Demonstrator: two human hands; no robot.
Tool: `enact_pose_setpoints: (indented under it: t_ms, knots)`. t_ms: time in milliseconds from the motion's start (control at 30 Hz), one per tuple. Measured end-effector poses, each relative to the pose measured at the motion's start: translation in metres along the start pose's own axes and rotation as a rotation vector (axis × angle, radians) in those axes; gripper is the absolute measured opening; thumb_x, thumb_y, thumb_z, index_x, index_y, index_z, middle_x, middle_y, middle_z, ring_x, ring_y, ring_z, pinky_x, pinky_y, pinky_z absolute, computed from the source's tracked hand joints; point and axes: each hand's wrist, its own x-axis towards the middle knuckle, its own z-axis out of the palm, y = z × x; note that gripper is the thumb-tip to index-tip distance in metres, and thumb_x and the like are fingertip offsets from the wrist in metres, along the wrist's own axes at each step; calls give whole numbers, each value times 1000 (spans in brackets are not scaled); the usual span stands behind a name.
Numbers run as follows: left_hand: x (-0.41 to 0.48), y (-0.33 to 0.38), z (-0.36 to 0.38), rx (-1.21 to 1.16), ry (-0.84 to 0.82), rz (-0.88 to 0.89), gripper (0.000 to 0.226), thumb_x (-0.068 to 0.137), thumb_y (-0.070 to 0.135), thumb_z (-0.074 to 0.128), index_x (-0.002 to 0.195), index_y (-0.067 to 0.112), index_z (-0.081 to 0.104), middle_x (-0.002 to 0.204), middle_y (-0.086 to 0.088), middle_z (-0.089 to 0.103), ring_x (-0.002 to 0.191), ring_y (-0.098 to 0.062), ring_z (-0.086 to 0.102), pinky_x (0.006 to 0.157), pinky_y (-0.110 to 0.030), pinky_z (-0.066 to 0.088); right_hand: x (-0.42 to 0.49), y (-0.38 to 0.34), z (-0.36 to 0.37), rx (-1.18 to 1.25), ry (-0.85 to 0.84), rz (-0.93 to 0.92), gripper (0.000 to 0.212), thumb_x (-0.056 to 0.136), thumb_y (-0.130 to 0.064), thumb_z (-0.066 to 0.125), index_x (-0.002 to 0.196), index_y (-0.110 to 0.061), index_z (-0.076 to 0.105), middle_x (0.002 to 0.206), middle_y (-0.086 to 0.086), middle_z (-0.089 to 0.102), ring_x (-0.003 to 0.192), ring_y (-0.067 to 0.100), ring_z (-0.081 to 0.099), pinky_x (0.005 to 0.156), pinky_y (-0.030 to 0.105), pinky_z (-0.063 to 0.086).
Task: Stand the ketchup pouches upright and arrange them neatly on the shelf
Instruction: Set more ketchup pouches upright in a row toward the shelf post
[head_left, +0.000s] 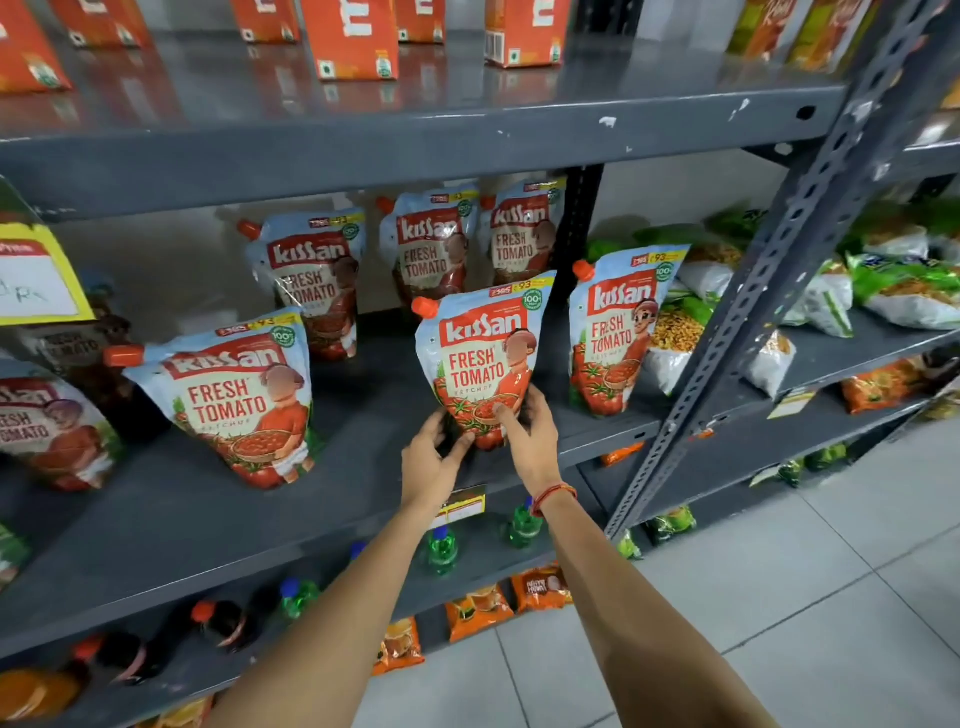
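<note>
Several ketchup pouches with orange caps stand on the grey middle shelf (171, 509). One pouch (483, 353) stands upright near the shelf's front edge, and both hands hold its base: my left hand (431, 457) at its lower left, my right hand (530, 431) at its lower right with the thumb on its front. Another pouch (239, 395) leans to the left of it, and one (618, 327) stands upright at the right end. Three more pouches (317, 280) (431, 244) (519, 234) stand along the back. A further pouch (47, 431) sits at the far left, partly cut off.
Orange cartons (348, 36) line the shelf above. Snack packets (883, 275) fill the neighbouring rack on the right, beyond a grey upright post (753, 306). Bottles (441, 551) stand on the shelf below. A yellow label (36, 280) hangs at left. Tiled floor lies at lower right.
</note>
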Motion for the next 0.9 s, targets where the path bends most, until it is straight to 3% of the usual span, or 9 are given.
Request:
enact_pose_setpoints:
  t_ms: [367, 433, 533, 600, 900]
  knots:
    - [-6, 6, 26, -23, 8, -8, 58, 82, 24, 68, 134, 11, 47, 129, -13, 60, 121, -24, 56, 105, -36, 41, 5, 5, -29, -28, 2, 9, 53, 88, -27, 63, 135, -11, 46, 132, 12, 56, 122, 24, 53, 105, 48, 44]
    - [-4, 6, 23, -39, -8, -12, 54, 83, 21, 66, 133, 10, 49, 129, -12, 60, 120, -22, 55, 104, -30, 40, 4, 7, -28, -19, -10, 21, 56, 87, -29, 63, 137, -11, 43, 134, 11, 53, 124, 24, 52, 106, 48, 43]
    - [2, 5, 19, 15, 3, -2, 39, 90, 16, 57, 127, 7, 54, 125, -12, 63, 117, -19, 58, 93, -10, 37, 4, 9, -28, -7, -12, 32, 59, 87, -29, 64, 138, -10, 41, 137, 11, 51, 126, 23, 50, 107, 46, 42]
    - [4, 4, 16, 55, 26, 12, 34, 92, 14, 53, 124, 5, 57, 121, -12, 65, 113, -17, 59, 88, -6, 37, 5, 9, -28, -9, -10, 35, 60, 87, -29, 65, 139, -10, 40, 136, 11, 52, 125, 23, 50, 107, 46, 42]
    - [2, 7, 23, 242, 195, 59, 24, 93, 10, 46, 105, 5, 67, 96, -16, 73, 89, -32, 67, 80, -36, 52, 5, 9, -28, -6, -32, 53, 62, 87, -30, 64, 139, -8, 39, 136, 13, 53, 125, 25, 51, 107, 47, 42]
